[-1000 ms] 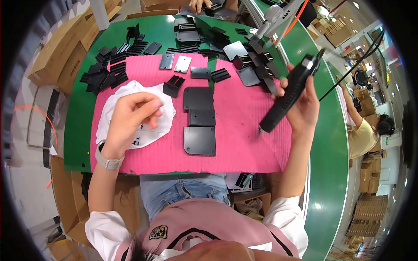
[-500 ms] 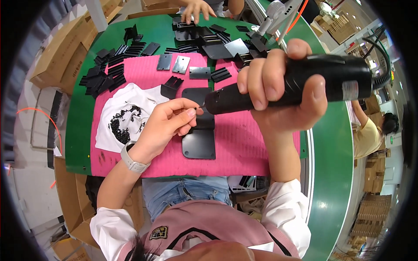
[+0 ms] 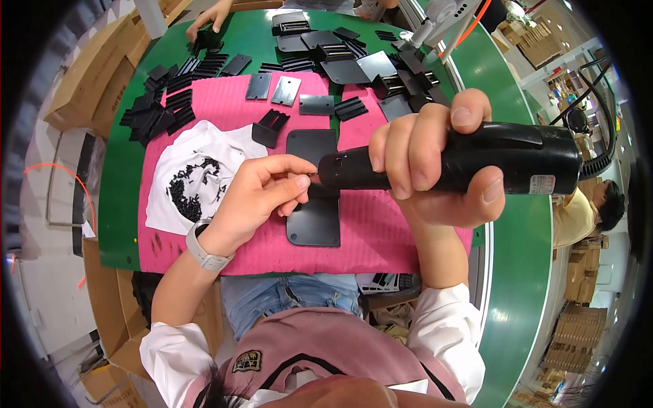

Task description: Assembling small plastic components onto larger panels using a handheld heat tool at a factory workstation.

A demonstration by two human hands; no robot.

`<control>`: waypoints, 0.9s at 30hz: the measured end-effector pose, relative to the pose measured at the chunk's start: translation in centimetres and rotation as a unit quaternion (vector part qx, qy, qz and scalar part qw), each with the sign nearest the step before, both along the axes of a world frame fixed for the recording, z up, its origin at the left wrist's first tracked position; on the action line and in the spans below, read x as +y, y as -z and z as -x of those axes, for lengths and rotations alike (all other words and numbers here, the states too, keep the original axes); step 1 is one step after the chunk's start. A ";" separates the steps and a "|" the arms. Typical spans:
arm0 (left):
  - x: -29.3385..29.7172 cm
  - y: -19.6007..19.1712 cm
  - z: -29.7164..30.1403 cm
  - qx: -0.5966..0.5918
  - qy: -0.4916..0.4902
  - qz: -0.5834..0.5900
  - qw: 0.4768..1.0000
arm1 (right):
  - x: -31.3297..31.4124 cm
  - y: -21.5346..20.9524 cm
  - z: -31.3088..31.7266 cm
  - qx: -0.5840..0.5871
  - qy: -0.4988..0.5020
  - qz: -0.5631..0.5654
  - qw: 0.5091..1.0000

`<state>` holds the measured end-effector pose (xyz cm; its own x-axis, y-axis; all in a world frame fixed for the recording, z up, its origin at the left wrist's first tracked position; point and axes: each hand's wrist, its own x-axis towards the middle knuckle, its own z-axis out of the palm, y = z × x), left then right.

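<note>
My right hand (image 3: pixel 442 153) is wrapped around a black electric screwdriver (image 3: pixel 524 158), held nearly level with its tip to the left. At that tip, the thumb and forefinger of my left hand (image 3: pixel 269 187) pinch a small dark screw, mostly hidden by the fingers. Beneath both hands lies a flat black plate (image 3: pixel 313 228) with rounded corners; its middle is partly covered. Left of it, many small black screws (image 3: pixel 183 197) are heaped on a white cloth (image 3: pixel 163 214). A black ribbed bracket (image 3: pixel 271 128) sits just beyond my left hand.
Pink padding (image 3: pixel 381 238) covers part of the green table (image 3: pixel 119 231). Three small metal plates, including a grey one (image 3: pixel 316 105), lie at its far side. Black ribbed parts (image 3: pixel 153 119) are piled left and far right. Across the table, another person's hand (image 3: pixel 207 19) touches a black part.
The screwdriver and my right hand have come lower and levelled, its tip still at my left fingertips. The other person's hand has gone from the far middle pile to the far left.
</note>
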<state>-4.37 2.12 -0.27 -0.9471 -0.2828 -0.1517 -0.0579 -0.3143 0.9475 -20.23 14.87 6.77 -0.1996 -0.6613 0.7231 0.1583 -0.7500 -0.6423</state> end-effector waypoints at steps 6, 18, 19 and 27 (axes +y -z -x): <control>0.5 -1.5 -1.2 -0.015 -0.030 0.094 0.995 | 0.6 -0.5 1.4 -0.037 -0.015 -0.064 0.997; -0.8 0.7 -0.3 -0.090 -0.033 0.006 0.995 | 0.2 0.3 1.0 0.027 0.088 -0.182 0.979; -0.8 0.5 -0.1 -0.096 -0.027 0.011 0.995 | 0.3 0.4 1.1 0.039 0.084 -0.174 0.980; -0.9 0.2 0.7 -0.124 -0.010 0.030 0.992 | 0.3 0.5 1.1 0.049 0.078 -0.163 0.982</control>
